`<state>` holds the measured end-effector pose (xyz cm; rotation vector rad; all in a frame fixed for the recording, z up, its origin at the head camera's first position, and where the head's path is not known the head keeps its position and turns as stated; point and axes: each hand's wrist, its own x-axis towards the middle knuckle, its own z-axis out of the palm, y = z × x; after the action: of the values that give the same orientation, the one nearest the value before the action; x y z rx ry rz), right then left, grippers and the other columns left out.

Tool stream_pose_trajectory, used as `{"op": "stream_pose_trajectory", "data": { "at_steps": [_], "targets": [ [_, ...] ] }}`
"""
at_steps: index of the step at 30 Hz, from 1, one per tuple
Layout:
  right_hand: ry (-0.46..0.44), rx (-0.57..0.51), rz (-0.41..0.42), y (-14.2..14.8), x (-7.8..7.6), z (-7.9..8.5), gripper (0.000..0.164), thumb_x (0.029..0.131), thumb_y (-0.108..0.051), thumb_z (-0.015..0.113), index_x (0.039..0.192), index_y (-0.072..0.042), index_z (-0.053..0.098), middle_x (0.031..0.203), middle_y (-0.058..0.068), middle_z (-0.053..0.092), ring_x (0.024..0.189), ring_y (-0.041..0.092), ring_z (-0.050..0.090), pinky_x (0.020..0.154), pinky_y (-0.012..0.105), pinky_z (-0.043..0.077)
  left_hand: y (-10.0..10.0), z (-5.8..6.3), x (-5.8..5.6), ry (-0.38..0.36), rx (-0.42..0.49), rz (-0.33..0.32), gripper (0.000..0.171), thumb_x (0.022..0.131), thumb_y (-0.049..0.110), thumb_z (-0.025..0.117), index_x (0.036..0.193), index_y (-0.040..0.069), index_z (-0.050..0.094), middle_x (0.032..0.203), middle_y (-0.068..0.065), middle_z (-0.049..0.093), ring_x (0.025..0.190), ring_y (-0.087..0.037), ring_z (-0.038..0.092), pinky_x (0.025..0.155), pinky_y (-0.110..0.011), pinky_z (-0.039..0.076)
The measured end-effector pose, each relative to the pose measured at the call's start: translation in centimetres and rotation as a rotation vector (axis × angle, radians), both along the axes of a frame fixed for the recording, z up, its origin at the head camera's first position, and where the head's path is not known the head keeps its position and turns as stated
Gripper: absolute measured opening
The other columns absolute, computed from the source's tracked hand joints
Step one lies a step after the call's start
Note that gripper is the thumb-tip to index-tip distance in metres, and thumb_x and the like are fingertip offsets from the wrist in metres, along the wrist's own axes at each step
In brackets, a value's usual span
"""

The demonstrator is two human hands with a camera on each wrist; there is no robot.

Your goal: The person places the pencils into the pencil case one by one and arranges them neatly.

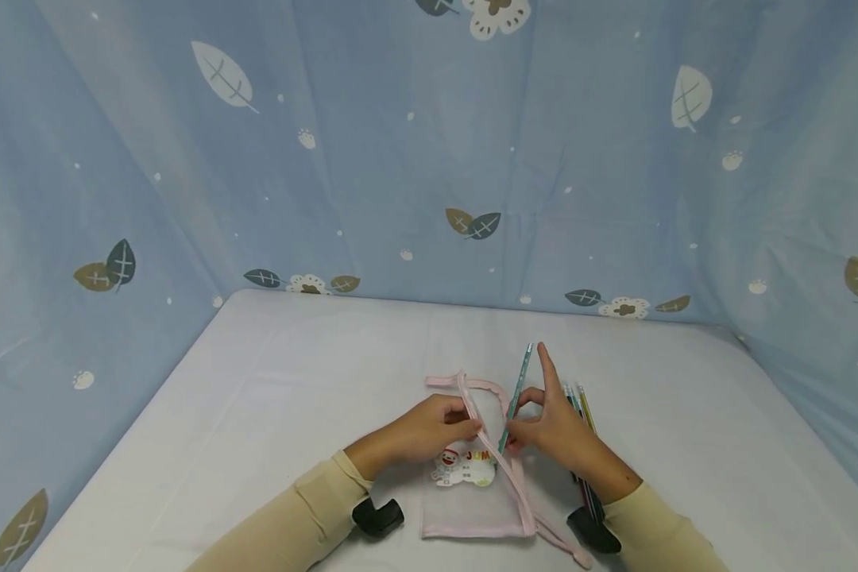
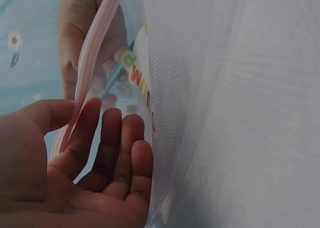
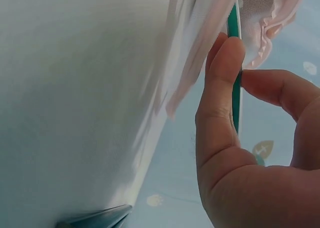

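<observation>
A white mesh zipper pouch (image 1: 472,512) with pink trim and a printed cartoon patch (image 1: 465,469) lies on the table. My left hand (image 1: 429,429) pinches one pink zipper edge (image 2: 92,53) between thumb and index finger, and the pouch mouth gapes. The other left fingers are inside the opening, loosely bent. Between thumb and fingertip, my right hand (image 1: 554,429) pinches a teal pencil (image 1: 522,377), its index finger pointing up. The pencil stands tilted, lower end within the pouch mouth, upper end sticking out. In the right wrist view the teal pencil (image 3: 236,98) passes beside the pink edge.
Several more pencils (image 1: 585,409) lie on the white table (image 1: 293,381) right of the pouch, partly hidden under the right forearm. A pink strap (image 1: 561,540) trails from the pouch's lower right corner. A blue leaf-patterned curtain (image 1: 372,159) surrounds the table's back and sides.
</observation>
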<state>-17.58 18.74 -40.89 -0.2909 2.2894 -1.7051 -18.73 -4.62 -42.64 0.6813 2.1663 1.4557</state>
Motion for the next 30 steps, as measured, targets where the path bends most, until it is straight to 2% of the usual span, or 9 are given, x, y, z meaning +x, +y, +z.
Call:
{"op": "stream_pose_trajectory", "data": {
  "at_steps": [3, 11, 14, 19, 24, 30],
  "targets": [
    [0.0, 0.008, -0.004, 0.04, -0.01, 0.03, 0.123, 0.085, 0.005, 0.068, 0.153, -0.044, -0.021, 0.11, 0.024, 0.053, 0.063, 0.03, 0.071, 0.063, 0.036, 0.063, 0.09, -0.05, -0.04, -0.003, 0.004, 0.002, 0.022, 0.103, 0.026, 0.055, 0.109, 0.012, 0.071, 0.104, 0.003, 0.073, 0.096, -0.005, 0.065, 0.085, -0.02, 0.055],
    [-0.039, -0.005, -0.008, -0.18, -0.02, 0.38, 0.127, 0.082, 0.008, 0.069, 0.153, -0.047, -0.02, 0.096, 0.021, 0.058, 0.062, 0.033, 0.07, 0.062, 0.04, 0.064, 0.24, 0.13, 0.03, 0.001, 0.007, 0.002, 0.021, 0.103, 0.026, 0.056, 0.105, 0.01, 0.07, 0.102, 0.001, 0.073, 0.093, -0.004, 0.063, 0.082, -0.019, 0.053],
    [-0.06, -0.011, -0.016, -0.2, -0.04, 0.54, 0.125, 0.084, 0.006, 0.067, 0.152, -0.045, -0.023, 0.094, 0.019, 0.059, 0.063, 0.033, 0.071, 0.062, 0.04, 0.064, 0.26, 0.21, 0.07, 0.003, 0.013, 0.001, 0.023, 0.103, 0.026, 0.056, 0.106, 0.008, 0.07, 0.103, -0.001, 0.073, 0.093, -0.004, 0.063, 0.082, -0.019, 0.053],
    [-0.101, -0.025, -0.046, -0.11, -0.09, 0.53, 0.118, 0.09, 0.004, 0.062, 0.152, -0.043, -0.026, 0.095, 0.019, 0.06, 0.066, 0.032, 0.071, 0.063, 0.042, 0.064, 0.33, 0.32, 0.09, -0.003, 0.005, -0.007, 0.022, 0.103, 0.026, 0.055, 0.106, 0.009, 0.07, 0.103, 0.0, 0.073, 0.094, -0.004, 0.064, 0.083, -0.019, 0.054],
    [-0.109, -0.029, -0.05, -0.07, -0.38, 0.31, 0.118, 0.089, 0.003, 0.064, 0.153, -0.043, -0.024, 0.094, 0.018, 0.061, 0.066, 0.032, 0.072, 0.062, 0.044, 0.064, 0.43, 0.39, -0.03, 0.001, -0.014, 0.011, 0.02, 0.103, 0.027, 0.056, 0.102, 0.014, 0.071, 0.1, 0.005, 0.073, 0.091, -0.003, 0.063, 0.082, -0.02, 0.053],
    [-0.135, -0.04, -0.02, -0.02, -0.55, 0.07, 0.119, 0.087, 0.005, 0.066, 0.154, -0.043, -0.02, 0.102, 0.022, 0.06, 0.063, 0.034, 0.071, 0.062, 0.045, 0.064, 0.43, 0.37, -0.04, -0.009, -0.01, -0.001, 0.022, 0.103, 0.027, 0.056, 0.102, 0.011, 0.07, 0.101, 0.001, 0.073, 0.091, -0.004, 0.063, 0.081, -0.02, 0.053]
  ]
}}
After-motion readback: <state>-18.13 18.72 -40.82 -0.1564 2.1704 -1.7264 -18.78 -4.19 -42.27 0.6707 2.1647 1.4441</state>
